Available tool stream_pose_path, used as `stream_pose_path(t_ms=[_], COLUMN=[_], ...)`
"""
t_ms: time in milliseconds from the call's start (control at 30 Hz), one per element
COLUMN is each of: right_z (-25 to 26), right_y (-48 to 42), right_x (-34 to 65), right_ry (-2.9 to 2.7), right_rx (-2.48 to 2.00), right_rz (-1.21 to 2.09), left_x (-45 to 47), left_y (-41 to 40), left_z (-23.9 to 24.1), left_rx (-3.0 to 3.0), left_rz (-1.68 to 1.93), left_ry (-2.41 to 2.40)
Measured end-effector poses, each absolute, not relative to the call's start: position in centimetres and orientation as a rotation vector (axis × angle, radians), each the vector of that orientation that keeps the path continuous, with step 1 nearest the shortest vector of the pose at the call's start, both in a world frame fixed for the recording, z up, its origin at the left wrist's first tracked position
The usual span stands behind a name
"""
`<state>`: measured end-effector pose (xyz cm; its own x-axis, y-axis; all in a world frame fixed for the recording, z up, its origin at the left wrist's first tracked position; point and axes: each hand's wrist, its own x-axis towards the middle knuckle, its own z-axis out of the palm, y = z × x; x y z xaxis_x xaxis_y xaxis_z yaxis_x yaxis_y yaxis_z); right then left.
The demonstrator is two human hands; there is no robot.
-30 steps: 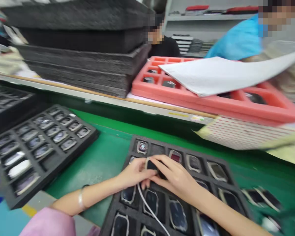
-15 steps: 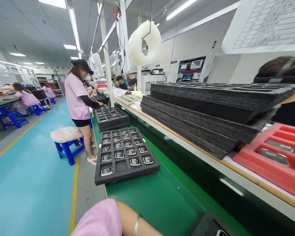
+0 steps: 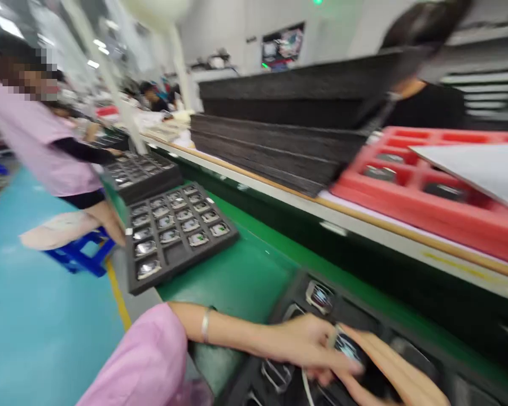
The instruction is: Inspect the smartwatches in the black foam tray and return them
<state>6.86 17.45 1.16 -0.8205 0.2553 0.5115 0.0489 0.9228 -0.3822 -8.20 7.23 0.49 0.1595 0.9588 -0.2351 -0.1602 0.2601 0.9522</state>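
Low in the view, my left hand (image 3: pixel 311 341) and my right hand (image 3: pixel 395 361) meet around a smartwatch case (image 3: pixel 347 347) with a dark screen. My left thumb lies along its lower edge, and my right fingers press its far side; motion blurs the fingertips. Beneath both hands is a black foam tray (image 3: pixel 294 287) with several more watch cases, one of them a light-framed watch case (image 3: pixel 320 297) at its upper corner. A thin white strip or cable (image 3: pixel 307 388) hangs below my left hand; its kind is unclear.
Another foam tray (image 3: pixel 178 254) full of watch cases lies farther along the green bench (image 3: pixel 224 262). Stacked black foam trays (image 3: pixel 271 141) and a red foam tray (image 3: pixel 364 180) stand on the raised shelf. A co-worker in pink (image 3: pixel 42 141) stands at left by a blue stool (image 3: pixel 80 251).
The view has swung right and down. Both my hands have come into sight over the near tray, together on a watch case. Earlier only my left forearm showed.
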Motion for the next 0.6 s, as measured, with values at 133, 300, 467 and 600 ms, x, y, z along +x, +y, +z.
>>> stream_pose_path(t_ms=[133,300,467,600], right_z=[1.7,1.7,2.2,2.5], right_y=[15.7,15.8,15.7,15.8], right_x=[8.6,8.6,9.0,9.1], right_ry=[-2.597,-2.62,-2.649,-2.688], right_rx=[-0.194,-0.18,-0.14,-0.139], right_rz=[0.578,0.557,0.515,0.475], left_x=[-8.0,-6.8,-6.5,-6.7], left_y=[5.7,5.8,5.7,5.7], left_z=[1.4,1.2,1.5,1.5], left_rx=[0.979,0.961,0.995,0.997], left_rz=[1.1,1.1,1.08,1.066], left_ry=[1.069,1.089,1.107,1.119])
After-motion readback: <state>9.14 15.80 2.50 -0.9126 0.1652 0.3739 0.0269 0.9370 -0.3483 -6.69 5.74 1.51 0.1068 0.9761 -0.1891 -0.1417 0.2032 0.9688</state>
